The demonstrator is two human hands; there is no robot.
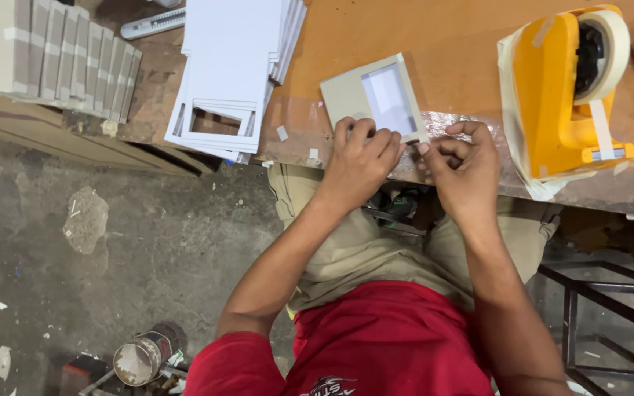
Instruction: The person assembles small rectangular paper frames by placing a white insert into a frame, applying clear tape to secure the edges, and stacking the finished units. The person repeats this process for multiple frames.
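Red shirt, khaki trousers, bare forearms.

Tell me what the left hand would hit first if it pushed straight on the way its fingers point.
Likely the grey cardboard frame: the left hand already touches its near edge.

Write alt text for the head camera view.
Both hands, left hand and right hand, press on a small grey card frame at the edge of an orange worktable. A yellow tape dispenser stands to the right, a stack of white frames to the left.
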